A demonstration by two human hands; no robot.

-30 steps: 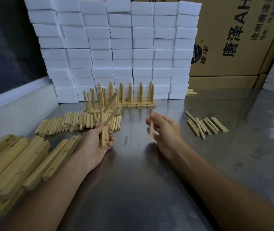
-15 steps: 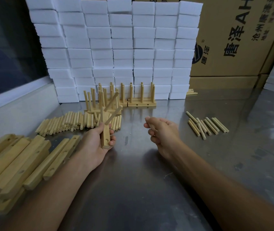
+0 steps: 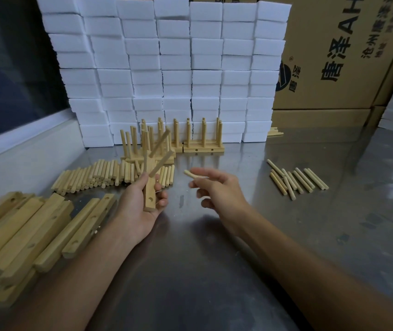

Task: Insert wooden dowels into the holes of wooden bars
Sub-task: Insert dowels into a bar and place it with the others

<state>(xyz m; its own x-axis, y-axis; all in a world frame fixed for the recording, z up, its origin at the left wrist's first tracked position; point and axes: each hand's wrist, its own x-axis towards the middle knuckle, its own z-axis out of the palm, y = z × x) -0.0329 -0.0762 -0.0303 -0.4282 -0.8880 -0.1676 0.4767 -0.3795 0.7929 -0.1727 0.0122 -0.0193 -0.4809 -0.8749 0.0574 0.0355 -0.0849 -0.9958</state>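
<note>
My left hand (image 3: 140, 206) grips a wooden bar (image 3: 149, 197) upright above the table; two dowels (image 3: 161, 161) stick out of its upper part, and an empty hole shows near its lower end. My right hand (image 3: 217, 189) pinches a single dowel (image 3: 189, 174) a short way to the right of the bar, its free end pointing left towards it. Loose dowels lie in a row (image 3: 100, 175) behind my left hand and in a smaller group (image 3: 295, 181) at the right. Unfilled bars (image 3: 35, 230) are piled at the left.
Finished bars with upright dowels (image 3: 202, 144) stand at the back, in front of a wall of white foam blocks (image 3: 167, 68). Cardboard boxes (image 3: 346, 56) rise at the back right. The steel table (image 3: 214, 271) runs to a raised ledge on the left.
My right hand has moved left towards the bar and turned the dowel so that its end points at the bar. The left hand and bar have hardly moved.
</note>
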